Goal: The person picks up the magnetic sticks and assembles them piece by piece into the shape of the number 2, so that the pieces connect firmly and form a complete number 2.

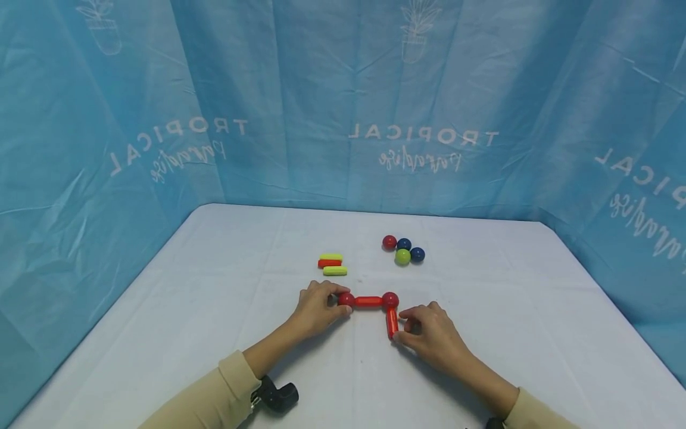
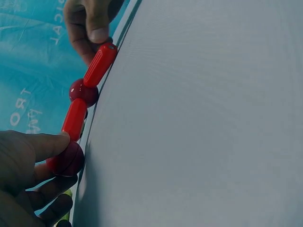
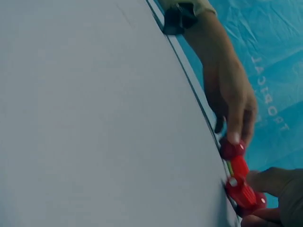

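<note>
Two red balls and two red rods are joined into an L on the white table. My left hand (image 1: 315, 308) pinches the red ball (image 1: 346, 300) at the left end between thumb and fingers. From it a red rod (image 1: 368, 302) runs sideways to the other red ball (image 1: 390, 300) at the corner. The second red rod (image 1: 392, 323) points from that corner toward me. My right hand (image 1: 435, 335) pinches this rod near its free end, thumb at the tip. In the left wrist view, that rod (image 2: 100, 65) has a small round spot on its end face.
Behind the left hand lie two yellow-green rods (image 1: 334, 271) with a red rod (image 1: 329, 263) between them. Farther right sit a red ball (image 1: 389, 242), a green ball (image 1: 402, 257) and two dark blue balls (image 1: 417, 255). A blue printed curtain (image 1: 321, 89) surrounds the table (image 1: 241, 250).
</note>
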`<state>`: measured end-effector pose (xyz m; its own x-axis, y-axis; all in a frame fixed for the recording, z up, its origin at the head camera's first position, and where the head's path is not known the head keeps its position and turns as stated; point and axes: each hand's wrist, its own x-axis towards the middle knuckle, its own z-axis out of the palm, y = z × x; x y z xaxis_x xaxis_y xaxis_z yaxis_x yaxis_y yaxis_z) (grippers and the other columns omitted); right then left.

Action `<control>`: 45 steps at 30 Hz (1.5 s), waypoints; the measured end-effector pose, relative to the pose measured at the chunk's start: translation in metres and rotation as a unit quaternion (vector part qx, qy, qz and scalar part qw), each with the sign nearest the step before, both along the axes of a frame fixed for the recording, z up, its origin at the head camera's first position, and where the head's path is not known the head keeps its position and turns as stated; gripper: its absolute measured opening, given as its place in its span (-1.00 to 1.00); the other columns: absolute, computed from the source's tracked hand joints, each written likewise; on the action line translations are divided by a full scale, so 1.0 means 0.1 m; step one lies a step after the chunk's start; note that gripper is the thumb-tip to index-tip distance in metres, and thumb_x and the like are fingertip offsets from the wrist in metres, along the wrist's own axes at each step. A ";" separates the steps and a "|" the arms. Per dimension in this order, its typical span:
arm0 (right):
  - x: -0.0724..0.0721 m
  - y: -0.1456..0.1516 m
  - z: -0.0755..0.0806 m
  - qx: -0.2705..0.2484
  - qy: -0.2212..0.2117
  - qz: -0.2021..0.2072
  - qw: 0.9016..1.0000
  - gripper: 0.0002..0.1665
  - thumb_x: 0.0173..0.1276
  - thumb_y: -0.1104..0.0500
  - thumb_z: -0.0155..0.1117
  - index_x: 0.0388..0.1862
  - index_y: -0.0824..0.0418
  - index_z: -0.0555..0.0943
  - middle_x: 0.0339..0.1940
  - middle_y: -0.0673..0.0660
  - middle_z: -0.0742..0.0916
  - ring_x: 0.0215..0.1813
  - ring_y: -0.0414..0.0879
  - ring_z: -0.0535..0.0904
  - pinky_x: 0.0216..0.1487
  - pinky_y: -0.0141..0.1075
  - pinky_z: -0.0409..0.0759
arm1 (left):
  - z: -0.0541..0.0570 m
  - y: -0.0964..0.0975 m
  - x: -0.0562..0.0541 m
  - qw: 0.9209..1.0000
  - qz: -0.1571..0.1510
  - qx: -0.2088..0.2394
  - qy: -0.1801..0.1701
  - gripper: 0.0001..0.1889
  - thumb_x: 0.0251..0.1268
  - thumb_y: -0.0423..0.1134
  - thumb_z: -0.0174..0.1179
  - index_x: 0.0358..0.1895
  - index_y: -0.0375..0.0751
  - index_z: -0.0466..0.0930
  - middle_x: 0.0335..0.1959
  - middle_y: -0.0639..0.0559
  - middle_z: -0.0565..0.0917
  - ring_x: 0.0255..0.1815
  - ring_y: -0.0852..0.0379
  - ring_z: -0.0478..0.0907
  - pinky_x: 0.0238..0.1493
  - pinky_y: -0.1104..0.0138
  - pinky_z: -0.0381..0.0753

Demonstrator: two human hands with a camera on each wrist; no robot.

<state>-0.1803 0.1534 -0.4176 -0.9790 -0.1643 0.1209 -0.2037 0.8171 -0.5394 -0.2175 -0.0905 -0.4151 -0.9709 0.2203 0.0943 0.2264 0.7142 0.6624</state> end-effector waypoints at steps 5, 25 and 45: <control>-0.31 0.19 0.05 -0.006 -0.002 -0.005 1.000 -0.47 0.06 -0.06 0.45 0.00 0.14 0.63 -0.36 -0.07 0.67 -0.16 -0.12 0.44 -0.19 -0.29 0.38 | -0.01 -0.01 -0.02 1.000 0.000 0.006 -0.003 -0.61 0.04 -0.15 0.37 0.01 -0.05 0.64 -0.27 0.10 0.58 -0.21 0.15 0.31 -0.16 0.23 0.15; -1.46 0.55 -0.02 -0.006 -0.003 -0.031 0.999 -0.28 0.23 -0.05 0.29 0.29 0.26 0.40 0.19 0.29 0.57 0.17 0.16 0.35 0.13 0.04 0.39 | -0.01 0.02 -0.06 1.000 -0.007 0.013 -0.016 -0.62 0.07 -0.17 0.35 0.02 -0.03 0.64 -0.24 0.10 0.59 -0.17 0.13 0.32 -0.10 0.20 0.17; -1.17 0.65 -0.10 -0.024 -0.026 -0.028 0.999 -0.41 0.22 0.04 0.30 0.20 0.22 0.48 0.04 0.24 0.61 0.06 0.09 0.42 0.05 -0.03 0.45 | 0.00 0.01 -0.05 1.000 -0.011 0.011 -0.010 -0.62 0.07 -0.19 0.35 0.02 -0.07 0.64 -0.21 0.06 0.61 -0.18 0.13 0.32 -0.15 0.23 0.15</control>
<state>-0.2972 0.2181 -0.4278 -0.9916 -0.1038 0.0768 -0.1291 0.7999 -0.5861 -0.2220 -0.0892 -0.4151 -0.9676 0.2394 0.0804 0.2285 0.6943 0.6824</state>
